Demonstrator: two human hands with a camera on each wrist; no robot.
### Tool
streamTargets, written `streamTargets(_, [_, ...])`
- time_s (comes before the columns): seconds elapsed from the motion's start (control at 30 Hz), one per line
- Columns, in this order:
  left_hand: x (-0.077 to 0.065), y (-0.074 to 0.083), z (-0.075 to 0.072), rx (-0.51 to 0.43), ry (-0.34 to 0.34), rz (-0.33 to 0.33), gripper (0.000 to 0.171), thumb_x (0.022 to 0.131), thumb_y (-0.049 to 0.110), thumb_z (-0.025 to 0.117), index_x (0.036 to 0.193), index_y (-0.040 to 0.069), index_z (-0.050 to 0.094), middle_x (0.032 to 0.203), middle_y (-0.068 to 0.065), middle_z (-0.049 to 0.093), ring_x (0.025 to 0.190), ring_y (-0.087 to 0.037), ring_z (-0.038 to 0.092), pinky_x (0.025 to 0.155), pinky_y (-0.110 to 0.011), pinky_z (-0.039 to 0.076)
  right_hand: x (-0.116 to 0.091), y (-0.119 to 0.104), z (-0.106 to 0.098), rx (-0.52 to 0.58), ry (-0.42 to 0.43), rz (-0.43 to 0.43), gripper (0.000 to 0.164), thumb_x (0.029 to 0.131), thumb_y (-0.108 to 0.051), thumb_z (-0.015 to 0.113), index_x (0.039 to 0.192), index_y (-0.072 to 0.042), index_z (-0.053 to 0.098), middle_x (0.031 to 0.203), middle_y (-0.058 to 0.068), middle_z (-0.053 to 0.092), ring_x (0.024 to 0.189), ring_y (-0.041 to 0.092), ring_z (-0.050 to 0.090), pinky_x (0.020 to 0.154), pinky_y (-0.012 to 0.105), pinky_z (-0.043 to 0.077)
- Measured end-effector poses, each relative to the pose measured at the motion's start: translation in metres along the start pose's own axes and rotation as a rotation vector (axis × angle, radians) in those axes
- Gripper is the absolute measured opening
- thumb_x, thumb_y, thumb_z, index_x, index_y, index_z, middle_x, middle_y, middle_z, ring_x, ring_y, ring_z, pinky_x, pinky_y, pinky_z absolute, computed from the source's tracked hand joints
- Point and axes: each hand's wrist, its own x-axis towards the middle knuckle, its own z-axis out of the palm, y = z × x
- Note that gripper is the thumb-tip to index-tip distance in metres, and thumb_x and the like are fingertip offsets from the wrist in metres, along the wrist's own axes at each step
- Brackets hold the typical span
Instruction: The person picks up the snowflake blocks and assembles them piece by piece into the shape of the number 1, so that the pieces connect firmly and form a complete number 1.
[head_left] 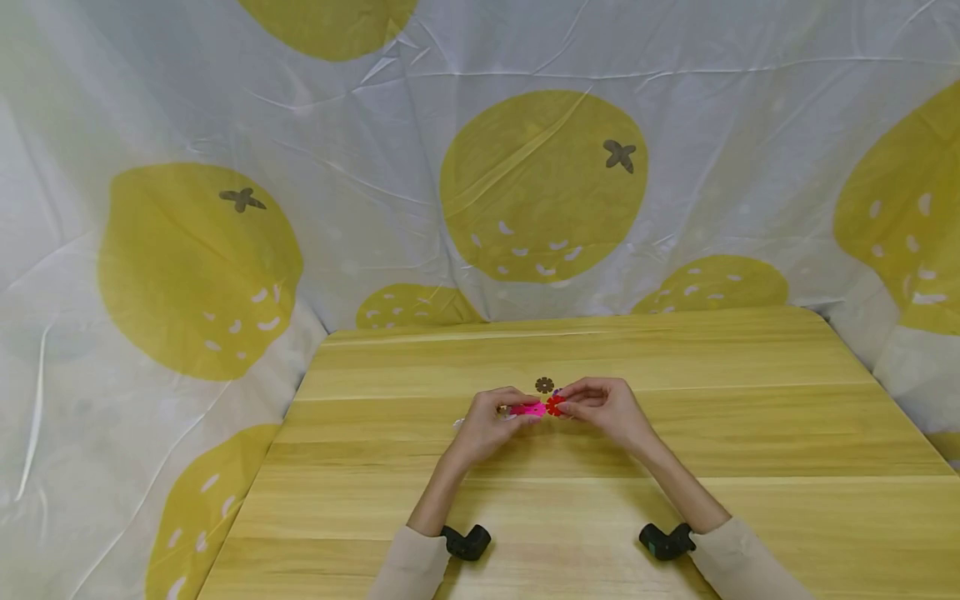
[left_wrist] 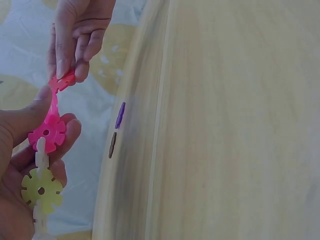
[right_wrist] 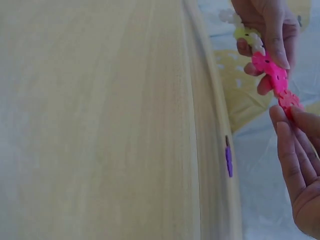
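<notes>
My left hand [head_left: 480, 425] holds a chain of notched, flower-shaped plastic discs between thumb and fingers. In the left wrist view a pink disc [left_wrist: 46, 134] is under the thumb, with white pieces and a yellow disc [left_wrist: 31, 189] trailing over the palm. Between the thumb and fingertips of my right hand [head_left: 615, 410] is a red disc [right_wrist: 289, 101], pinched by its edge. The red disc meets the pink end of the chain, edge to edge; I cannot tell whether their slots are joined. Both hands are close together above the table.
A brown disc [head_left: 544, 385] lies flat on the wooden table [head_left: 675, 517] just beyond the hands. Beside it is a purple disc [left_wrist: 120, 116], mostly hidden by the right hand in the head view. A fruit-patterned cloth [head_left: 360, 192] hangs behind the table.
</notes>
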Motion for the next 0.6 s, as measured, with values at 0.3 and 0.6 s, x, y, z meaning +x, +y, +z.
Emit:
streamTargets(0.3, [-0.0004,-0.0001,0.0011,-0.02,-0.012,0.007,0.025,0.091,0.013,0.079,0.116,0.008,0.079,0.106,-0.005,0.078,0.094,-0.013,0.065,0.077,-0.02,0.054,-0.0023,0.0,0.002,0.045,-0.022,-0.003,0.026,0.092,-0.002,0.076,0.116,0.007,0.075,0.108,0.029,0.076,0.092,0.038,0.078,0.082,0.048,0.062])
streamTargets(0.6, [-0.0002,0.0045,-0.0034,-0.027,-0.013,0.004,0.023,0.09,0.01,0.081,0.113,0.007,0.08,0.106,-0.004,0.079,0.101,-0.018,0.07,0.085,-0.024,0.056,-0.0043,-0.0027,0.0053,0.054,-0.034,-0.034,0.024,0.092,-0.002,0.076,0.114,0.006,0.076,0.109,0.027,0.076,0.093,0.042,0.077,0.084,0.051,0.06])
